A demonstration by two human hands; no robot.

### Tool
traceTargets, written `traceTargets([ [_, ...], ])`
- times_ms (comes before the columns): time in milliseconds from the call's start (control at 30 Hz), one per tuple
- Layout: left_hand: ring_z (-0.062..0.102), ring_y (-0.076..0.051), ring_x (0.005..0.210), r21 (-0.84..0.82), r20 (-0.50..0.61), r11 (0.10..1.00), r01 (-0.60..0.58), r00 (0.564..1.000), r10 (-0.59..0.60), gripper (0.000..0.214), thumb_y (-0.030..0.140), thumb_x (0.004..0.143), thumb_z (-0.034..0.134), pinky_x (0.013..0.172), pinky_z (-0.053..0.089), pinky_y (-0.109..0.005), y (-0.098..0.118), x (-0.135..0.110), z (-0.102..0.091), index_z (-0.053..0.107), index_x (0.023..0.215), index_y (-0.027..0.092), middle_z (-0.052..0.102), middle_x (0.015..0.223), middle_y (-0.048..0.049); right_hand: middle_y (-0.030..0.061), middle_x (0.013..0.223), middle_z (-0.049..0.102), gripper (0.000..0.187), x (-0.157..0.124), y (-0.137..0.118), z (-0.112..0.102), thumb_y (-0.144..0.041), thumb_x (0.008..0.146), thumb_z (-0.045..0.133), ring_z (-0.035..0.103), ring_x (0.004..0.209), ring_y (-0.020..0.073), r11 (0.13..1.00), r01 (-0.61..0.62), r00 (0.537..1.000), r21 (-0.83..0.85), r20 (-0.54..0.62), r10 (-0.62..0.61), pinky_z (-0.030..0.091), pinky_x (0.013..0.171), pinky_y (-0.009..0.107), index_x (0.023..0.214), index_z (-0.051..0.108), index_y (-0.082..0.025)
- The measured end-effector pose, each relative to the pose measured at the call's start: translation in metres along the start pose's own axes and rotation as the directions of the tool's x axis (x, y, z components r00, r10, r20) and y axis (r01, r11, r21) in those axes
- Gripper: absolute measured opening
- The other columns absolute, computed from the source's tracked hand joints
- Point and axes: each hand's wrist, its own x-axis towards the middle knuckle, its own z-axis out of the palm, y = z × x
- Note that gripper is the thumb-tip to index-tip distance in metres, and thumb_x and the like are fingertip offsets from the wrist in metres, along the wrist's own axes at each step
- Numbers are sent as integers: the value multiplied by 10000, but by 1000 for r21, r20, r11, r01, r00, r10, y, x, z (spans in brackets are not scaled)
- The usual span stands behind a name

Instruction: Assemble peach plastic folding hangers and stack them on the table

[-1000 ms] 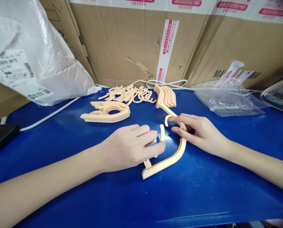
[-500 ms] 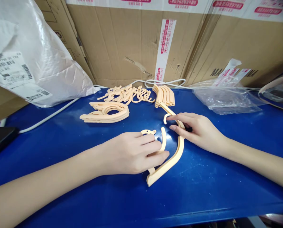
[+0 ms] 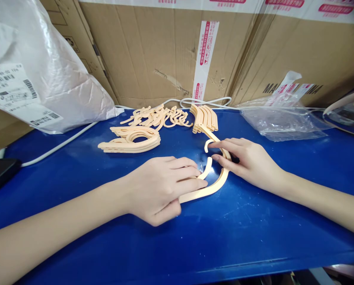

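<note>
A cream plastic folding clothes hanger [image 3: 209,192] lies over the blue table between my hands, its two arms bent to different sides. My left hand [image 3: 161,188] is closed around the near arm, and the fingers hide most of that end. One curved inner bar [image 3: 207,169] sticks out beyond its fingertips. My right hand [image 3: 249,160] grips the hanger's middle joint between thumb and fingers. Its index fingertip touches the small curved hook [image 3: 207,146]. The far arm [image 3: 209,132] slants back towards a row of similar cream arms [image 3: 207,118].
A stack of cream hanger parts [image 3: 129,147] lies at the left, with a pile of loose hooks [image 3: 161,118] behind. Cardboard boxes [image 3: 147,51] wall the back. A silvery parcel bag [image 3: 64,79], a white cable [image 3: 61,145], clear plastic bag [image 3: 280,122] and black object [image 3: 1,174] surround the table [image 3: 254,237].
My left hand has turned and closed over the near arm's end, which has swung to the left and away from me. My right hand stays at the joint.
</note>
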Motion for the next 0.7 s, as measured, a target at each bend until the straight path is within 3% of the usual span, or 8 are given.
traceTargets([
  [133, 618, -241, 1028, 32, -31, 999, 37, 999, -36, 350, 371, 879, 544, 827, 540, -361, 2, 2, 0, 637, 1102, 118, 694, 1063, -98, 34, 816, 664, 291, 0, -1, 0, -350, 949, 483, 620, 775, 196, 1000, 0, 1000, -5, -3, 0, 451, 707, 331, 1158, 616, -196],
  [333, 614, -202, 1018, 79, -38, 996, 51, 998, -48, 214, 165, 898, 527, 884, 517, -320, 4, 4, 2, 648, 1074, 149, 707, 1017, -39, 34, 824, 659, 295, -1, 0, 0, -349, 953, 481, 603, 758, 182, 999, 22, 1000, 27, 8, -22, 445, 703, 321, 1164, 613, -191],
  [700, 624, -194, 994, 90, -37, 994, 66, 997, -63, 219, 117, 910, 485, 876, 522, -318, 5, 5, 1, 635, 1068, 140, 690, 1077, -55, 51, 880, 642, 324, -1, 1, 0, -343, 954, 467, 599, 773, 174, 994, 24, 997, 110, 75, -32, 449, 652, 286, 1209, 590, -185],
])
